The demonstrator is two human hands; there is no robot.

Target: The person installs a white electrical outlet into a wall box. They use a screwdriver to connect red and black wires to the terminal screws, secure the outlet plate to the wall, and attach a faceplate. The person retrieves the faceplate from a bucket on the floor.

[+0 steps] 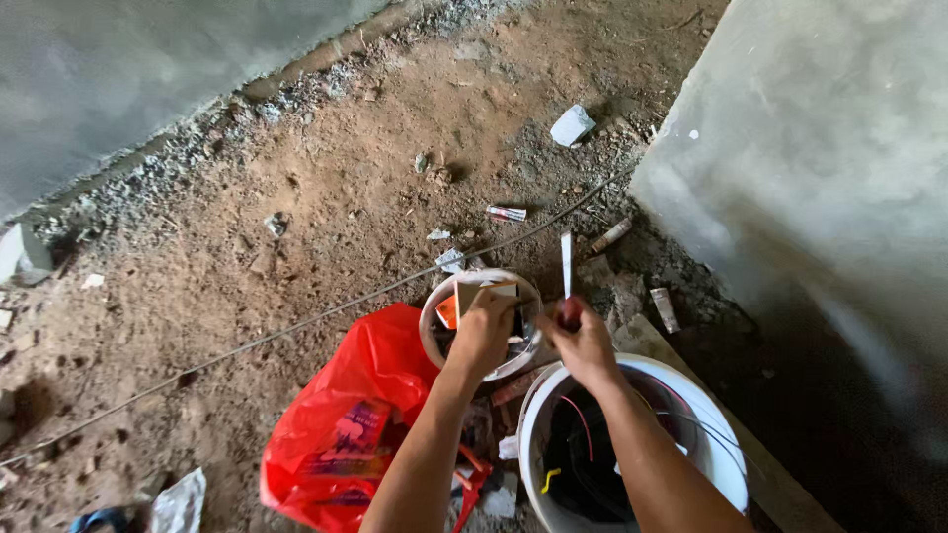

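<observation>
The right hand is clenched around the red handle of a flat-bladed tool. The tool's long axis runs near to far, with the pale blade pointing away from the person, almost straight up the frame. It sits just right of a small white tub and above the far rim of a large white bucket.

The left hand reaches into the small white tub and grasps a tan, flat rectangular piece that stands upright inside it. An orange patch shows at the tub's left inner side.

The large white bucket, near right, holds dark contents with thin red and yellow wires visible.

A red plastic bag lies near left, touching the tub. A flat packet with a pink and purple label shows through its side.

On the dirt floor further off:
- a small cylindrical package with a red and white label
- a white rectangular block
- a thin cable running diagonally from near left to far right

A grey concrete wall stands on the right
</observation>
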